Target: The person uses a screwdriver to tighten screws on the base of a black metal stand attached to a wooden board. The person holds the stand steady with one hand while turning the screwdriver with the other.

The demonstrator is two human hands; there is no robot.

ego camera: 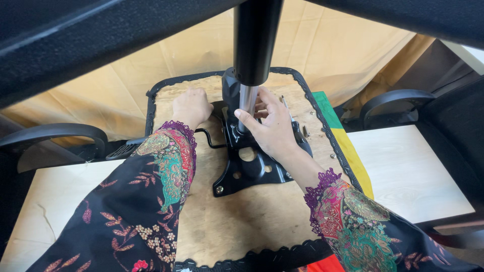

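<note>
Right hand (272,128) wraps its fingers around the gas cylinder (248,100), steadying it upright; left hand (190,107), loosely curled and holding nothing, presses the upturned seat board (237,221) beside it.

A pale wooden table (403,171) carries everything here. Its light, bare top shows at 3 o'clock and again at 8 o'clock. At the centre an upturned chair seat (237,221) lies flat on it, raw plywood underside facing up, edged all round with black stitched trim. A striped cloth (348,146) in green, yellow and red lies under the seat's edge at 3 o'clock, with more red showing at 5 o'clock. A black armrest (55,133) lies at 9 o'clock.
</note>
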